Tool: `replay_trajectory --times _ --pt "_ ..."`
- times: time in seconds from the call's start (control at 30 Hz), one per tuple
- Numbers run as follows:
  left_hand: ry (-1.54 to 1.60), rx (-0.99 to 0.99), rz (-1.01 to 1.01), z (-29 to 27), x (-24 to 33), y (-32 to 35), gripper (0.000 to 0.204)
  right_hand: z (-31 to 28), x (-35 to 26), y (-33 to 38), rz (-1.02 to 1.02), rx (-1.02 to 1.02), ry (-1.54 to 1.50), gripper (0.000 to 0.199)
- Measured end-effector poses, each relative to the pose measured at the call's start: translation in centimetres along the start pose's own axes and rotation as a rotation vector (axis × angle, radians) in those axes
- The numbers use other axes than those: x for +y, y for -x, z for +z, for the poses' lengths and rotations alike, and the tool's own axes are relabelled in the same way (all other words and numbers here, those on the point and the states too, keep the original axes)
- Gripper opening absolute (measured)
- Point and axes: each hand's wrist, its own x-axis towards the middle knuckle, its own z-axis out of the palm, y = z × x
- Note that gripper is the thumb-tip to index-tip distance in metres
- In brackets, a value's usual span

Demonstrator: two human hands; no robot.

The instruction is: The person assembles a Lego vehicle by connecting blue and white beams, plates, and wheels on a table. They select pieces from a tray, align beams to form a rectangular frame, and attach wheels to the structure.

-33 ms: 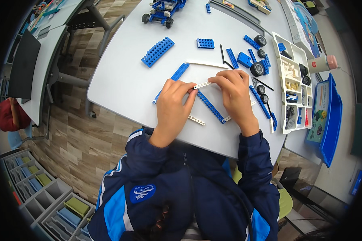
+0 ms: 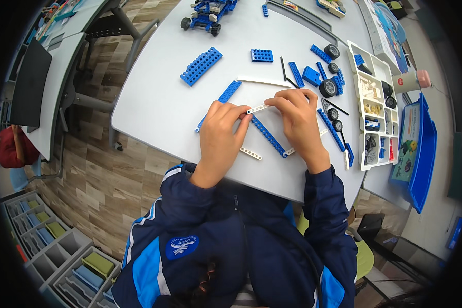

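Note:
Between both hands is a short white building beam with holes [image 2: 258,109], slanting up to the right. My left hand [image 2: 219,136] is closed in a pinch at its left end, where a long blue beam [image 2: 268,135] meets it. My right hand [image 2: 299,120] pinches the white beam's other end. The blue beam runs down to the right and meets another white beam [image 2: 289,152], partly hidden by my right hand. Beside my left hand a further white beam [image 2: 251,153] sticks out. A blue beam [image 2: 230,91] passes behind that hand.
A blue wheeled model [image 2: 208,18] stands at the far edge. Blue plates [image 2: 201,66], a long white strip [image 2: 264,82] and several black wheels [image 2: 328,88] lie around. On the right are a white sorting tray [image 2: 364,95], a blue bin [image 2: 423,154] and a bottle [image 2: 411,81].

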Motion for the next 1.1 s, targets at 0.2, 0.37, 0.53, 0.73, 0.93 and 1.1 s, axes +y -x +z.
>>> replay_trajectory --times 0.2,0.37,0.53,0.73,0.93,1.1 --pt "0.019 0.005 0.001 0.1 0.1 0.0 0.016 0.2 0.1 -0.1 0.009 -0.022 0.0 0.036" --pt "0.031 -0.004 0.017 0.2 0.2 0.0 0.014 0.1 -0.2 -0.3 -0.026 0.024 0.041 0.031" --pt "0.034 -0.012 -0.003 0.2 0.1 0.1 0.012 -3.2 0.0 1.0 0.16 0.187 0.073 0.017" --pt "0.005 -0.016 0.036 0.3 0.1 0.0 0.012 -4.3 -3.4 6.3 0.425 0.071 -0.164 0.009" --pt "-0.082 0.001 0.026 0.6 0.5 0.0 0.011 -0.9 -6.3 9.2 0.429 0.12 -0.274 0.009" --pt "-0.09 0.014 0.052 0.3 0.6 -0.1 0.014 -1.1 -6.6 9.2 0.422 0.1 -0.33 0.011"
